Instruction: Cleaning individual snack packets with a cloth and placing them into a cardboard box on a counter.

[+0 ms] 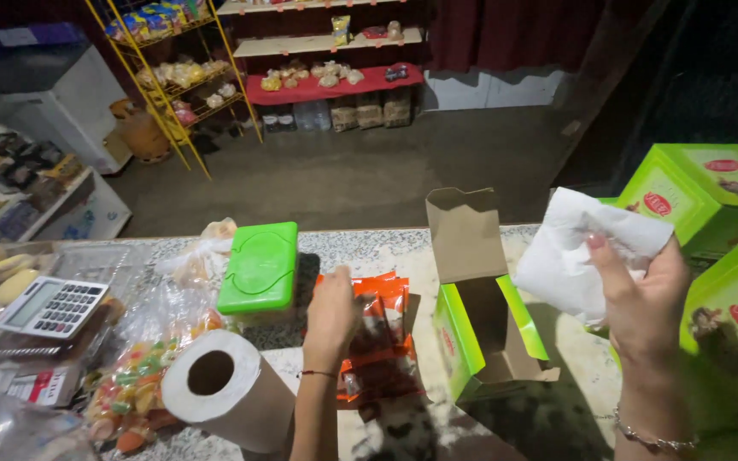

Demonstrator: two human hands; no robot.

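My right hand is raised at the right and grips a crumpled white paper tissue. My left hand reaches down onto a pile of orange snack packets lying on the speckled stone counter, fingers resting on them. Just right of the packets stands an open green cardboard box with its brown flap up, empty inside as far as I can see.
A paper roll lies at the front left beside a bag of coloured sweets. A green-lidded wipes tub, a calculator and closed green boxes surround the spot. Shelves of goods stand beyond the counter.
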